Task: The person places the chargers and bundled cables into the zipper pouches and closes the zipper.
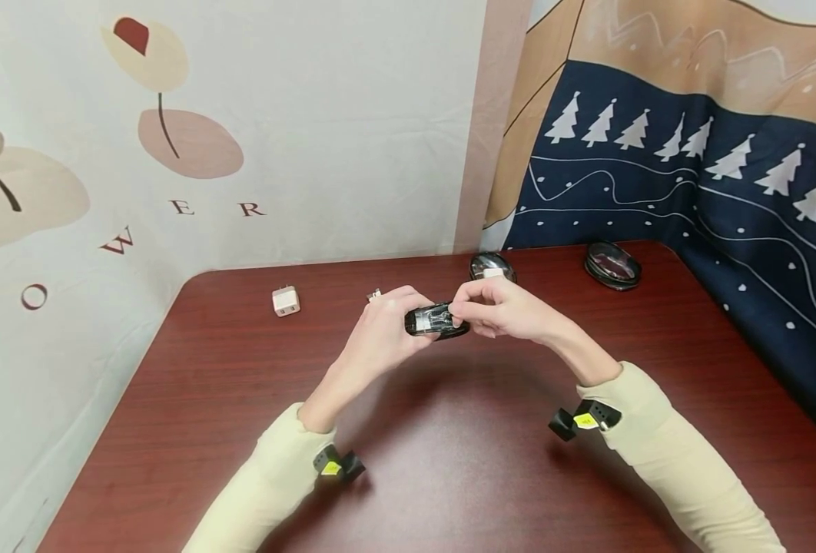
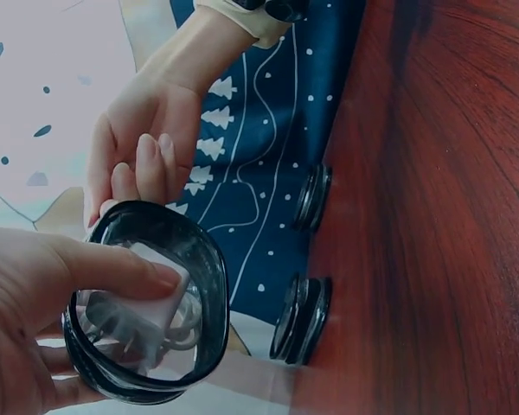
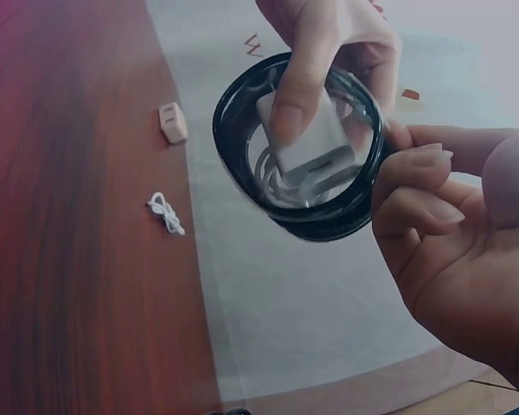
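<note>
A small round clear pouch with a black rim point(image 1: 437, 321) is held above the table by my left hand point(image 1: 384, 332). The left thumb reaches inside the pouch and presses on a white charger plug point(image 3: 329, 147); the other left fingers wrap behind it. A coiled white cable point(image 3: 266, 173) lies in the pouch around the plug. My right hand point(image 1: 512, 309) pinches the pouch's right edge between thumb and forefinger, its remaining fingers curled. The exact pinch point is partly hidden by the fingertips.
On the dark red wooden table point(image 1: 449, 461), another white charger plug point(image 1: 286, 302) stands back left. A tied white cable point(image 3: 164, 214) lies behind my left hand. One round black-rimmed pouch point(image 1: 485, 263) sits behind my right hand; another such pouch point(image 1: 613, 266) is back right. Printed cloths hang behind.
</note>
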The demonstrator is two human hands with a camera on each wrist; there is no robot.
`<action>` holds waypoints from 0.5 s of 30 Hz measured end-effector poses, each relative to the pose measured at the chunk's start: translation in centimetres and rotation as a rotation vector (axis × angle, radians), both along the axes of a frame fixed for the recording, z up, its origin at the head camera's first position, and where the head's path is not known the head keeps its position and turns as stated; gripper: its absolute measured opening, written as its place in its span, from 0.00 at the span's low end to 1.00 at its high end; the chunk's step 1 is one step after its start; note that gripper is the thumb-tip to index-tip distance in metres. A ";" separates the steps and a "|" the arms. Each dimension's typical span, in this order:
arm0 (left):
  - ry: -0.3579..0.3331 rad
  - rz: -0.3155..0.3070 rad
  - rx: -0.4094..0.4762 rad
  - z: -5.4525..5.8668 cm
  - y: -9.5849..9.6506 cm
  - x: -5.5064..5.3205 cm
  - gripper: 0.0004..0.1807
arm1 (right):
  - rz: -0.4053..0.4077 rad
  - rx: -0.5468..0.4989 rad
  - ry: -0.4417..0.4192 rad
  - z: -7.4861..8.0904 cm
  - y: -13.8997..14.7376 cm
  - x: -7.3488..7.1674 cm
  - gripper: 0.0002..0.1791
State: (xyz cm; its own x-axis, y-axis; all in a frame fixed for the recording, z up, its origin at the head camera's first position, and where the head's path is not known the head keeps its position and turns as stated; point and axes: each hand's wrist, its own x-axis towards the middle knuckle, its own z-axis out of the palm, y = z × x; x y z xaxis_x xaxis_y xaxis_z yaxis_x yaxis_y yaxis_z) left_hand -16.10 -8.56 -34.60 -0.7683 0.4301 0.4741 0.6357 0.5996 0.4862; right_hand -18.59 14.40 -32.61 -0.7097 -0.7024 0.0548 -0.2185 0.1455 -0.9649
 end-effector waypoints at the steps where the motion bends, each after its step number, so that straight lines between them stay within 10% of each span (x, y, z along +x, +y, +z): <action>1: 0.004 -0.001 -0.009 0.0 0.1 0.0 0.14 | 0.000 0.004 -0.004 0.0 0.0 0.0 0.08; 15: -0.049 0.002 -0.071 0.4 0.4 0.1 0.17 | -0.048 0.042 -0.004 -1.2 1.3 -0.2 0.10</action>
State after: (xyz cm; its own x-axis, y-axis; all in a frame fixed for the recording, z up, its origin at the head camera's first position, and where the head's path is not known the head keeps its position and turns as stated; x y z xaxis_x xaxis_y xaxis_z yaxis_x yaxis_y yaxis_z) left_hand -15.99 -8.19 -34.20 -0.7908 0.4599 0.4038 0.6108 0.6348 0.4732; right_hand -18.76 15.66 -33.81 -0.7426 -0.6694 0.0233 -0.2066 0.1959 -0.9586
